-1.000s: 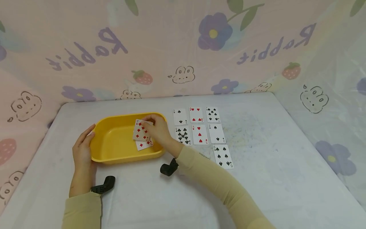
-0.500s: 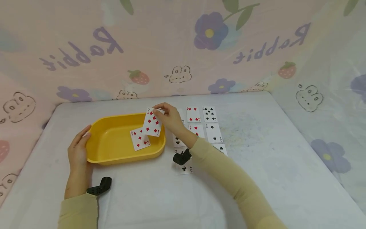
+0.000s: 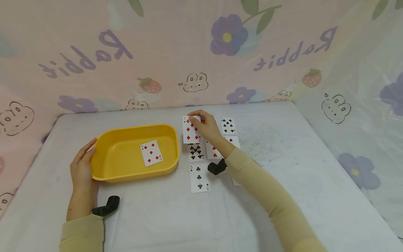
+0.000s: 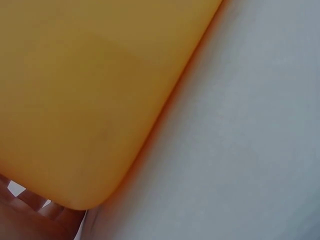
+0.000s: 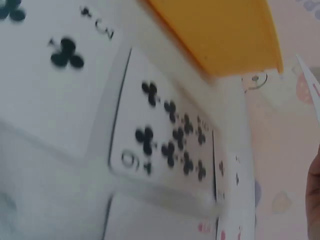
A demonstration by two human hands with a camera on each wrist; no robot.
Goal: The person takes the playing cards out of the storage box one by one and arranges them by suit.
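My left hand (image 3: 82, 164) holds the left end of a yellow plastic tray (image 3: 135, 174), its fingers along the outer wall. Inside that tray a five of diamonds playing card (image 3: 151, 153) lies face up. My right hand (image 3: 208, 126) pinches a seven of diamonds playing card (image 3: 189, 133) by its top edge, raised over the upper left of the laid-out cards. Just below it show the nine of clubs (image 3: 197, 153) and the three of clubs (image 3: 199, 178). In the right wrist view only part of the right hand (image 5: 314, 195) and the held card's edge appear.
More face-up cards form rows, among them a seven of spades (image 3: 228, 126) and a red heart card (image 3: 213, 150); my right hand and sleeve cover others. A white cloth (image 3: 151, 213) covers the table. A patterned curtain (image 3: 163, 52) stands behind.
My right hand has lifted the seven of diamonds out of the tray and carried it right, over the cards. The five of diamonds now shows fully. The left hand stays on the tray.
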